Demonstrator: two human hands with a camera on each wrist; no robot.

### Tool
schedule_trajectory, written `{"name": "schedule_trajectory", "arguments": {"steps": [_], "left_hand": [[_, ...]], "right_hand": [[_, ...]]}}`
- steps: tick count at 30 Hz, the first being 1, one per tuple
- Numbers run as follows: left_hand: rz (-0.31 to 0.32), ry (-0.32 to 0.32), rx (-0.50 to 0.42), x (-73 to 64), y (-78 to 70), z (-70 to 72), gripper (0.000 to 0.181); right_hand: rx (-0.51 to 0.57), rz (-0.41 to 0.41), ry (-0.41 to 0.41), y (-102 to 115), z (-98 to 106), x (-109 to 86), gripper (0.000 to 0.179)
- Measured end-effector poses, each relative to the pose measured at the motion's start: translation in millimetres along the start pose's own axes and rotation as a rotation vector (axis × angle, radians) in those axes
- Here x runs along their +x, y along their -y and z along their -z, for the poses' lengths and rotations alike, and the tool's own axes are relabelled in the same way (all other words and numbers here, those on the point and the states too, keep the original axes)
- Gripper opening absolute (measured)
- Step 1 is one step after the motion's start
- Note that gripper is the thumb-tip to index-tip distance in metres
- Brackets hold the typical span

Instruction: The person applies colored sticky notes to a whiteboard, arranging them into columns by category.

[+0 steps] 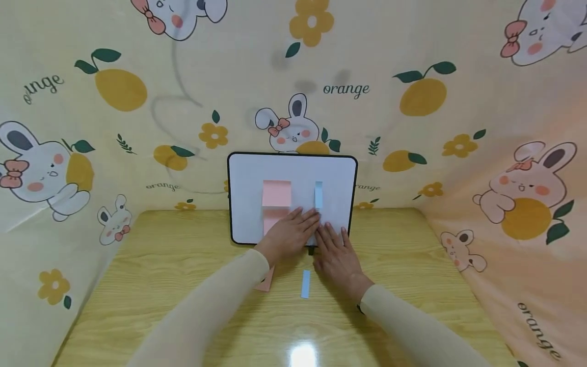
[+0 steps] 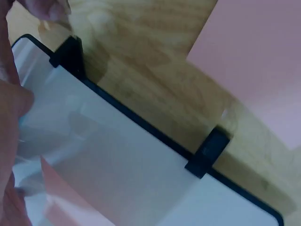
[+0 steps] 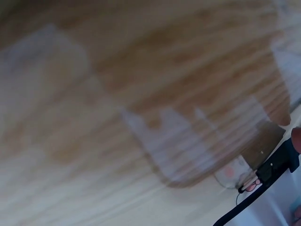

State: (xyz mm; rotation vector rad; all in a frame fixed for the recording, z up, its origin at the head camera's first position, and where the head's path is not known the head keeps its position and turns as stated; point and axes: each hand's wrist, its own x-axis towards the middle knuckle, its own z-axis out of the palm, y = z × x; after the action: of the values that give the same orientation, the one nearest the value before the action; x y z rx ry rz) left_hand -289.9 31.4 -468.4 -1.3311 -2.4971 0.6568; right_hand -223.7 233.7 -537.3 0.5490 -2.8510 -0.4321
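Observation:
A whiteboard [image 1: 247, 204] with a black rim stands on the table. My left hand [image 1: 290, 235] lies against its lower middle with fingers extended, partly covering the lower pink sticky note [image 1: 271, 220]. To the right, my right hand [image 1: 338, 257] touches the board's lower right part, fingers straight and fingertips close to the left ones. An upper pink sticky note [image 1: 276, 193] is on the board, and a narrow light blue strip [image 1: 318, 193] sits right above the fingertips. Whatever is beneath the fingers is hidden.
Another light blue strip [image 1: 305, 284] lies on the wooden table [image 1: 183, 255] in front of the board. Pink paper [image 1: 266, 283] lies partly hidden by the left wrist. Black feet [image 2: 207, 150] hold the board's bottom edge. Patterned cloth [image 1: 367, 30] surrounds the table.

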Motion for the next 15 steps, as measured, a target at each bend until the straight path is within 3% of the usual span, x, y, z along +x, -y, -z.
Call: {"name": "schedule_trajectory", "arguments": {"steps": [9, 15], "left_hand": [[0.018, 0.035, 0.059, 1.4, 10.9, -1.7, 0.06], [-0.014, 0.007, 0.096, 7.3, 9.3, -3.0, 0.059]], "right_hand": [[-0.031, 0.005, 0.036, 0.3, 1.6, 0.8, 0.082], [-0.03, 0.002, 0.022, 0.3, -1.1, -1.2, 0.08]]}}
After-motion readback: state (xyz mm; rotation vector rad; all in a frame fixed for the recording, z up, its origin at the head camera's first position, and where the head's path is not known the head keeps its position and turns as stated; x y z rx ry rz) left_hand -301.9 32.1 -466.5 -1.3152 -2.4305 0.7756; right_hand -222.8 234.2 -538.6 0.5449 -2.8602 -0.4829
